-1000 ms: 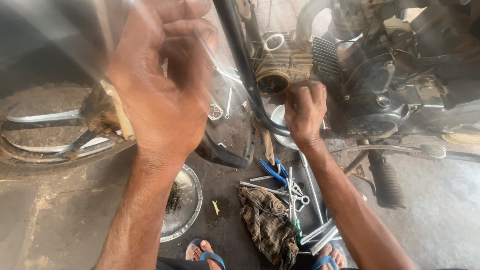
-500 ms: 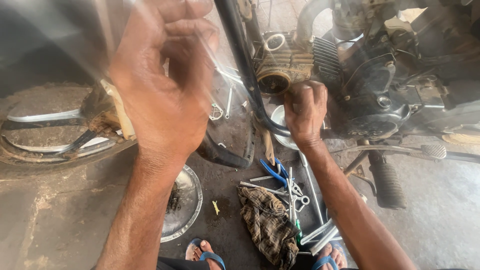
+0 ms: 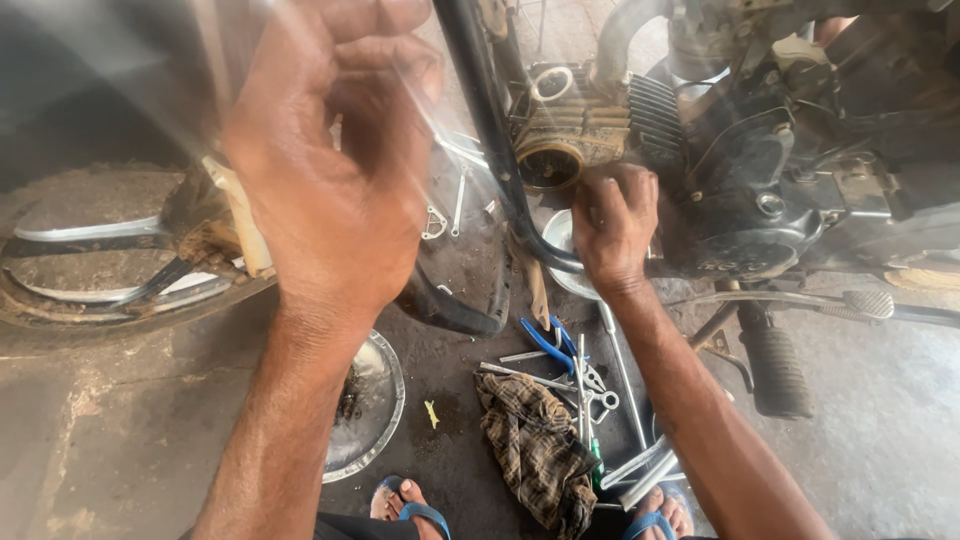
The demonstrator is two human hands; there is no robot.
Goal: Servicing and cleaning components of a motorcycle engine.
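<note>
The motorcycle engine (image 3: 700, 150) is taken as the landmark; it hangs in the frame above a grimy concrete floor (image 3: 120, 440), and the work is seen to be done at its lower front corner. The right hand (image 3: 615, 225) is pressed against the engine just below the round opening (image 3: 548, 165) at the front of the finned cylinder; its grip is closed, the fingers curled in tight, but what sits inside them is hidden by the knuckles and cannot be told. The left hand (image 3: 335, 170) is raised close to the camera, well to the left of the engine, beside the dark frame tube (image 3: 480, 110); it is blurred, the fingers half curled, and whether anything is held cannot be told. It is judged to be lifted for balance or bracing while the other hand works. Below the engine a shallow metal bowl (image 3: 558, 235) lies under the right hand, a placing judged to suit catching drips or small parts. Further below the engine, tools are laid within reach on the floor: blue-handled pliers (image 3: 550, 345), several spanners (image 3: 590, 385) and a checked rag (image 3: 535, 450). A second metal dish (image 3: 370, 405) lies lower left of the engine, by the left forearm. The front wheel (image 3: 110, 260) stands far left of the engine
</note>
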